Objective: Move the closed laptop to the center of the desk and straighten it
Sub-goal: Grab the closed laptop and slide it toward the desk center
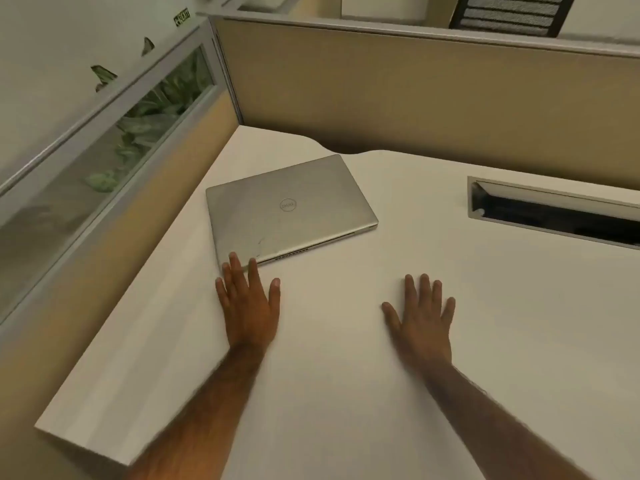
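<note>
A closed silver laptop (289, 209) lies skewed on the white desk (346, 375), close to the left rear corner. Its long edges run at an angle to the desk's edges. My left hand (248, 303) is flat with fingers spread, and its fingertips reach the laptop's near left corner. My right hand (420, 317) is also flat and spread over bare desk, well to the right of the laptop and apart from it. Neither hand holds anything.
Tan cubicle partitions (415, 91) wall the desk at the back and left. A glass panel (104, 161) on the left shows green plants behind it. A rectangular cable slot (554, 211) is cut into the desk at the right rear. A black chair (512, 13) stands beyond the partition.
</note>
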{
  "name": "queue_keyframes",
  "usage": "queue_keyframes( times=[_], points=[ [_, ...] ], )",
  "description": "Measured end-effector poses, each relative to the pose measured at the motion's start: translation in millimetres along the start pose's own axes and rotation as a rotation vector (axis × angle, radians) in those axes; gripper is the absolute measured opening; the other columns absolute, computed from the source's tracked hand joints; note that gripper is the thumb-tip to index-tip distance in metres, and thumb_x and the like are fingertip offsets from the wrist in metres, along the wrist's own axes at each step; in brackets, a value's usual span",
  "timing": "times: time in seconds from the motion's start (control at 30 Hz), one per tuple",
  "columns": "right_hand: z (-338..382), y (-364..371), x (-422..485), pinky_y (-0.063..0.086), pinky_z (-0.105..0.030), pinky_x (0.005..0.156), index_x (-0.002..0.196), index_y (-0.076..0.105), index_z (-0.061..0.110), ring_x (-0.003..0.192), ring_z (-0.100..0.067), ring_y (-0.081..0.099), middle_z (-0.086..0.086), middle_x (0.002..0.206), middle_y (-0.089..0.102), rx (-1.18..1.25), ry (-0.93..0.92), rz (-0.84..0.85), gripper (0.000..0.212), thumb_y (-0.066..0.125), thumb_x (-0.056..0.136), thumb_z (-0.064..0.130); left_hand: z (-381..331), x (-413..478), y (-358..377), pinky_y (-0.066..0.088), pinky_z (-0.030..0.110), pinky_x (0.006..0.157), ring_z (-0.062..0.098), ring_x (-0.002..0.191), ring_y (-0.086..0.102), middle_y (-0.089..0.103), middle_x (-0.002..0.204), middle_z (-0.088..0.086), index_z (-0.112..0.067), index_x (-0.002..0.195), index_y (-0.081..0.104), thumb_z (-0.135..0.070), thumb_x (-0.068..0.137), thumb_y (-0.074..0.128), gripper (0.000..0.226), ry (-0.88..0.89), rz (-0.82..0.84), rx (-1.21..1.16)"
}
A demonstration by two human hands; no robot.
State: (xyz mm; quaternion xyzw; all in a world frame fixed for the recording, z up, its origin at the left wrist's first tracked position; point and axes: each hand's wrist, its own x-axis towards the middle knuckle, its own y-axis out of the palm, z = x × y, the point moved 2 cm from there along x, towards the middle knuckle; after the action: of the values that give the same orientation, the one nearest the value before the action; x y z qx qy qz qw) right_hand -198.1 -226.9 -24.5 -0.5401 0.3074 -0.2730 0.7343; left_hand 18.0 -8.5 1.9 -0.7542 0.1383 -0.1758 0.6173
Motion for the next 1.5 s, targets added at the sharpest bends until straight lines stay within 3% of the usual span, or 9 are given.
queue_keyframes(
  times=[0.2, 0.3, 0.43, 0.57, 0.7, 0.97, 1.23, 1.5],
  points=[
    [38.5, -7.5, 39.8, 0.004, -0.056, 0.125, 0.161, 0.017, 0.018, 0.158, -0.032, 0.009, -0.01, 0.17, 0.018, 0.083, -0.023, -0.033, 0.075, 0.026, 0.1, 0.061, 34.9, 58.7, -12.4, 0.023, 0.047, 0.123, 0.036, 0.151, 0.022, 0.014, 0.166, 0.017, -0.01, 0.153, 0.031, -0.049, 0.102, 0.03, 0.064, -0.179, -0.023, -0.226],
    [58.5, -22.5, 73.1, 0.018, -0.05, 0.121, 0.159, 0.027, 0.013, 0.153, -0.031, 0.027, -0.013, 0.164, 0.034, 0.246, -0.018, -0.105, 0.071, 0.045, 0.101, 0.05, 42.4, 88.5, -13.5, 0.029, 0.046, 0.12, 0.035, 0.148, 0.029, 0.021, 0.164, 0.017, -0.009, 0.153, 0.031, -0.05, 0.102, 0.032, 0.065, -0.218, 0.0, -0.31],
    [84.6, -42.1, 122.6, 0.033, -0.049, 0.111, 0.154, 0.036, 0.012, 0.142, -0.035, 0.042, -0.015, 0.154, 0.044, 0.445, 0.053, -0.128, 0.066, 0.057, 0.099, 0.042, 47.1, 121.3, -14.7, 0.036, 0.048, 0.112, 0.038, 0.137, 0.041, 0.041, 0.151, 0.02, -0.006, 0.148, 0.037, -0.043, 0.1, 0.043, 0.061, -0.272, 0.041, -0.342],
    [104.7, -53.2, 168.7, 0.039, -0.05, 0.107, 0.149, 0.043, 0.012, 0.132, -0.041, 0.049, -0.018, 0.145, 0.049, 0.456, 0.116, -0.037, 0.067, 0.061, 0.094, 0.046, 49.1, 143.7, -16.7, 0.044, 0.05, 0.1, 0.04, 0.123, 0.049, 0.052, 0.131, 0.022, -0.002, 0.133, 0.047, -0.038, 0.097, 0.05, 0.051, -0.31, 0.041, -0.26],
    [116.8, -56.0, 199.0, 0.043, -0.049, 0.106, 0.147, 0.048, 0.013, 0.131, -0.039, 0.051, -0.018, 0.14, 0.051, 0.463, 0.149, 0.009, 0.07, 0.065, 0.089, 0.048, 51.1, 160.1, -16.5, 0.046, 0.051, 0.095, 0.041, 0.12, 0.05, 0.053, 0.126, 0.024, 0.001, 0.125, 0.051, -0.036, 0.098, 0.049, 0.046, -0.36, 0.032, -0.261],
    [130.2, -50.9, 231.0, 0.044, -0.048, 0.102, 0.129, 0.059, 0.014, 0.125, -0.037, 0.05, -0.014, 0.129, 0.053, 0.319, 0.224, 0.069, 0.073, 0.069, 0.077, 0.065, 47.1, 171.9, -10.0, 0.049, 0.051, 0.093, 0.041, 0.118, 0.053, 0.053, 0.126, 0.026, 0.002, 0.129, 0.05, -0.039, 0.099, 0.046, 0.051, -0.393, 0.005, -0.254],
    [133.1, -51.8, 244.2, 0.045, -0.049, 0.104, 0.126, 0.063, 0.02, 0.122, -0.034, 0.053, -0.009, 0.128, 0.057, 0.466, 0.328, 0.069, 0.082, 0.078, 0.062, 0.069, 44.1, 185.0, -5.5, 0.047, 0.053, 0.097, 0.043, 0.124, 0.049, 0.049, 0.134, 0.029, 0.003, 0.13, 0.049, -0.049, 0.096, 0.051, 0.062, -0.591, 0.045, -0.375],
    [130.6, -45.4, 232.1, 0.045, -0.048, 0.104, 0.12, 0.066, 0.021, 0.12, -0.031, 0.057, -0.006, 0.125, 0.062, 0.544, 0.379, -0.016, 0.077, 0.076, 0.061, 0.069, 54.5, 186.0, -1.3, 0.045, 0.053, 0.099, 0.045, 0.126, 0.048, 0.049, 0.136, 0.027, -0.001, 0.135, 0.05, -0.051, 0.091, 0.06, 0.067, -0.616, 0.049, -0.5]
  ],
)
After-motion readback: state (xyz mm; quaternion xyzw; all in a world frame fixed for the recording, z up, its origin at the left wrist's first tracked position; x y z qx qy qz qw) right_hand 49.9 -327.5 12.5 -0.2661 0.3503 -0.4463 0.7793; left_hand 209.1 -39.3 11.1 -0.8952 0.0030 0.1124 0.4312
